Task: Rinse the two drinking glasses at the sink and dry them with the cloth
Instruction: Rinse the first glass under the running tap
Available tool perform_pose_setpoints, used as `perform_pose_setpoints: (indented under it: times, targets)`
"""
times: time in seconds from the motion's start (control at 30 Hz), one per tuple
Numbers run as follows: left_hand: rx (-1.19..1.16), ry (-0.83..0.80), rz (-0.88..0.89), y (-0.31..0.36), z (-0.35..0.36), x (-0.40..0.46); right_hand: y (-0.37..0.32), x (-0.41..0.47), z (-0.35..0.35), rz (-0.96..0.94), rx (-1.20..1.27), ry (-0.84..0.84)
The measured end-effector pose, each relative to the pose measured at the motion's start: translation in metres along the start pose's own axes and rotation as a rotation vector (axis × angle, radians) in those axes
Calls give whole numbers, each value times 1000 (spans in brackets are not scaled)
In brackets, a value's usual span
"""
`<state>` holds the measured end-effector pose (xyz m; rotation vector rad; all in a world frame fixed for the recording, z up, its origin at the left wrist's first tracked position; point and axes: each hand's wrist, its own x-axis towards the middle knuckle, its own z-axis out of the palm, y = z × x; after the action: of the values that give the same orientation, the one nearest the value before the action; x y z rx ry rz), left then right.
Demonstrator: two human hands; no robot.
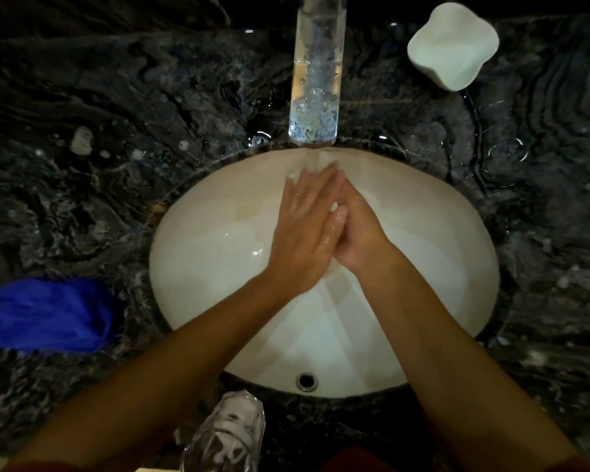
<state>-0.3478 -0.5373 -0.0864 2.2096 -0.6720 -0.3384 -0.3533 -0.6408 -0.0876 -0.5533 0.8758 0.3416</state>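
Both hands together over centre of white oval sink [198,267], under water stream falling from clear glass-like faucet spout [315,73] at far side. Left hand [304,233] laid flat, fingers straight & pointing far-right, palm against right hand [358,229]; right fingers also mostly straight, angled far-left, tips crossing w/ left fingertips right under the stream. Skin wet & shiny. Neither hand holding anything, just pressed palm to palm, no glass btwn them. One drinking glass [227,437] on dark marbled countertop [82,114] at near edge, just near of sink rim & a bit left of overflow hole [306,380]; looks faceted, wet or foamy inside, lying below/btwn the two forearms, well apart from the hands, untouched. Can't tell upright vs. tilted from this angle. Second glass not made out in view. Blue cloth [48,315] bunched on counter at left of sink, near side, well apart from left hand & left of left forearm, not touched. White rounded-square dish [452,46] on counter far right, beside faucet. Water drops & small puddles scattered on counter around faucet base & far left. Dark red fabric along near edge of view.
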Motion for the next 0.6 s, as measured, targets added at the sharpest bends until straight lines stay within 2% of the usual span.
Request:
perform_pose_setpoints:
  times: [0.1,0.2,0.3,0.37,0.43,0.5,0.6]
  targets:
    - [-80,-67,-108,-20,-18,14,7,-14,-8,72,-138,13]
    - [-73,-86,-130,-20,-17,6,14,-19,-4,69,-101,65]
    - [35,-162,27,-3,-3,-11,6,-14,10,25,34,120]
    - [25,-184,86,-1,-4,-6,1,-12,8,31,38,128]
    - [33,-166,21,-12,-16,10,3,-16,3,77,-134,74]
    - [17,-224,-22,-24,-22,23,2,-21,-6,124,-308,84]
    - [56,-264,107,-30,-28,18,-11,-23,-9,193,-397,20]
